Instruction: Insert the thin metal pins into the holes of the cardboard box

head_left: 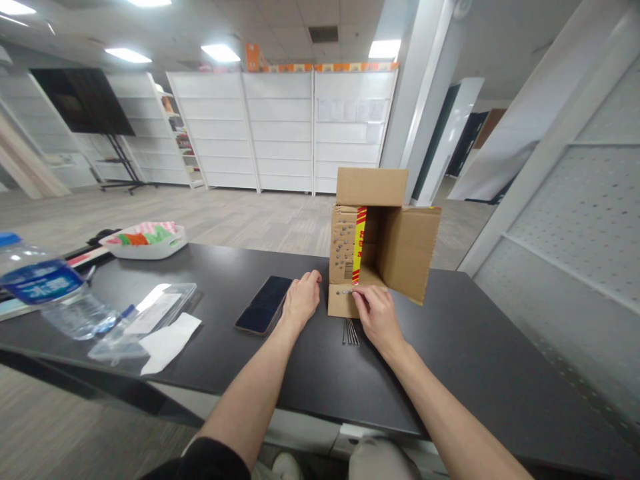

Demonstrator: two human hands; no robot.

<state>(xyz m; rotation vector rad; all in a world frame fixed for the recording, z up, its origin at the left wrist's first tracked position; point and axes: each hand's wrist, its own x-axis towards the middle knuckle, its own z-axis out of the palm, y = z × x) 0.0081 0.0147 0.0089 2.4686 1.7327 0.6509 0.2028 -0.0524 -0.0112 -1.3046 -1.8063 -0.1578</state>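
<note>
An open cardboard box stands on the dark table, its left flap dotted with several round metal nail heads. My right hand is at the box's lower front flap, thumb and forefinger pinched at a small metal nail there; the fingers partly cover it. More nail heads show on that flap just left of the fingertips. Below the flap, several long thin nails lie side by side on the tabletop. My left hand rests between the phone and the box, fingers loosely bent, with nothing visible in them.
On the left are a water bottle, a clear plastic case, a white paper and a white basket with colourful contents. The box's right flap swings outward. A perforated panel borders the table's right side.
</note>
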